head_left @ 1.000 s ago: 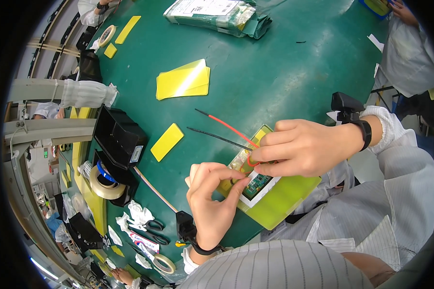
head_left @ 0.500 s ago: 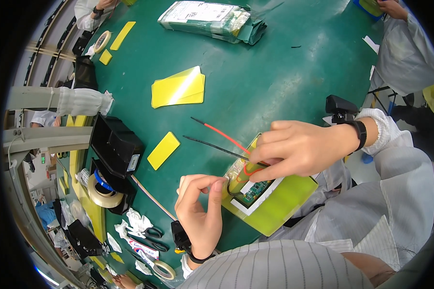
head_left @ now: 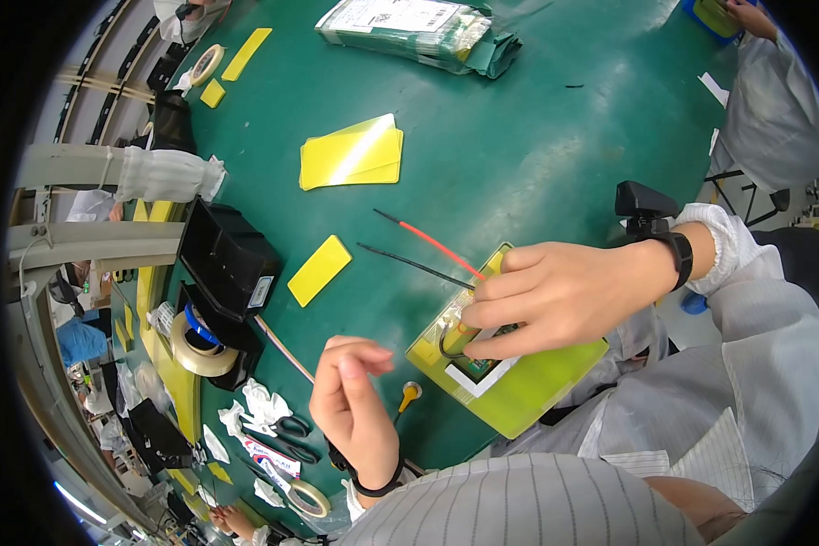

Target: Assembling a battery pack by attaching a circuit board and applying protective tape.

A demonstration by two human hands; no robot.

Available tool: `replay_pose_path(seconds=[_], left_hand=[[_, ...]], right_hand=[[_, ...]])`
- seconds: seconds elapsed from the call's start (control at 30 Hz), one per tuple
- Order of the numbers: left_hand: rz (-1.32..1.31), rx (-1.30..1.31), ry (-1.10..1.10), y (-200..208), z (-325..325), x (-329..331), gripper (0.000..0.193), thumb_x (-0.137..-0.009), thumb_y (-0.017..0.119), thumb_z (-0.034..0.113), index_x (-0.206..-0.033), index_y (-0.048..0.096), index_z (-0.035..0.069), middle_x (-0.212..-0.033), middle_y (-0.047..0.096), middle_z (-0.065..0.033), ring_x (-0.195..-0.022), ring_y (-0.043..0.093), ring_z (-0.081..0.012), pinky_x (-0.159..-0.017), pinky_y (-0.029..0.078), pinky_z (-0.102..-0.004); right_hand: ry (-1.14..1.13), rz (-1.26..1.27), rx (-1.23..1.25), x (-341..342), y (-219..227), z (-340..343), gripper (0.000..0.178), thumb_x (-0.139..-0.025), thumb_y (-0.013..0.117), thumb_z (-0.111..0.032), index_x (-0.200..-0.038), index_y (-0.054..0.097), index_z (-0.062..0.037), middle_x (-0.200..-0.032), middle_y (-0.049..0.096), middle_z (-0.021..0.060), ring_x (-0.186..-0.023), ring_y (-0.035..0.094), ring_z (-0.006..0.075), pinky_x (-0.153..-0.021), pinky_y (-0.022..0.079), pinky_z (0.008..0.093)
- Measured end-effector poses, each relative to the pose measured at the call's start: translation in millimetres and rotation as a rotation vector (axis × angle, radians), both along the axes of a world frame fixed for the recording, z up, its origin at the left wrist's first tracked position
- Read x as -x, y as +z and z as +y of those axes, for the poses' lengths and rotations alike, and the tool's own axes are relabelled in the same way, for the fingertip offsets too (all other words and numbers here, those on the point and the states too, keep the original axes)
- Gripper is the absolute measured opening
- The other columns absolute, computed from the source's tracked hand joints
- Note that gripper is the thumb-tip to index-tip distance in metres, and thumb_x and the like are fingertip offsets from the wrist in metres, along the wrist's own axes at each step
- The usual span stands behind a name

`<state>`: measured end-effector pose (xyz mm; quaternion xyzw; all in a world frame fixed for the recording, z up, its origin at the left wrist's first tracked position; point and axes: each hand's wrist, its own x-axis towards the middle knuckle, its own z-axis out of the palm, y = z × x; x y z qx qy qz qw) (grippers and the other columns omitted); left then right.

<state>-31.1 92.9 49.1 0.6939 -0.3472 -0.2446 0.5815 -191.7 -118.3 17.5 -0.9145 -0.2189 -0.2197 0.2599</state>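
A flat yellow-green battery pack [head_left: 555, 387] lies near the table's front edge, a small green circuit board in a white frame on it. My right hand [head_left: 555, 291] lies across the pack with its fingers bent down onto it, covering most of the board; what the fingertips press is partly hidden. From beneath that hand a red wire [head_left: 437, 247] and a black wire [head_left: 414, 261] stick out to the far left. My left hand [head_left: 355, 400] is raised left of the pack, apart from it, fingers loosely curled and seemingly holding nothing. Beside it lies a yellow lead with a round metal end [head_left: 410, 393].
Yellow sheets [head_left: 350, 155] and a single yellow piece [head_left: 319, 271] lie farther off. A black bin [head_left: 223, 264] and tape rolls [head_left: 200, 355] stand left, with scissors [head_left: 293, 437] nearer. A wrapped package [head_left: 419, 36] is at the back. Other people sit around the table.
My left hand has drawn away from the pack, to the left and down, and its pinch has loosened. The round-ended yellow lead has come into sight. My right hand stays on the pack.
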Motion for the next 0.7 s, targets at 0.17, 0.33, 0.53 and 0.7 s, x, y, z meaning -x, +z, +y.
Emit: replay_pose_path(seconds=[0.17,0.33,0.53,0.7], left_hand=[[0.099,0.059,0.093,-7,23,-2,0.03,-0.108,0.044,0.017,-0.089,0.058,-0.002,-0.088,0.057,-0.0084,-0.077,0.049,-0.013,-0.071,0.039,-0.0262],[0.228,0.126,0.12,-17,33,0,0.029,-0.107,0.045,0.017,-0.089,0.058,-0.002,-0.088,0.056,-0.0084,-0.077,0.048,-0.0132,-0.071,0.039,-0.0264],[-0.148,-0.107,-0.003,-15,26,8,0.019,-0.101,0.054,0.012,-0.097,0.066,-0.002,-0.098,0.063,-0.0115,-0.092,0.057,-0.0213,-0.085,0.045,-0.0321],[-0.667,-0.293,-0.235,-11,19,11,0.028,-0.091,0.065,0.013,-0.117,0.074,0.008,-0.129,0.061,-0.0094,-0.114,0.05,-0.0309,-0.098,0.042,-0.04]], right_hand=[[-0.01,-0.034,0.083,2,0,7,0.025,-0.079,0.068,-0.015,-0.103,0.07,-0.0083,-0.104,0.06,0.0041,-0.093,0.058,0.0169,-0.071,0.04,0.0305],[-0.131,0.04,-0.06,8,11,-5,0.023,-0.08,0.067,-0.009,-0.103,0.072,-0.0091,-0.106,0.06,0.0036,-0.091,0.057,0.0176,-0.074,0.039,0.0333],[-0.178,0.095,-0.135,14,16,-16,0.031,-0.077,0.068,-0.002,-0.105,0.075,-0.0128,-0.108,0.061,0.0048,-0.09,0.056,0.0204,-0.074,0.038,0.0334],[-0.065,0.033,-0.114,12,6,-6,0.029,-0.076,0.069,-0.003,-0.104,0.074,-0.0099,-0.106,0.061,0.0066,-0.099,0.059,0.0221,-0.075,0.04,0.035]])
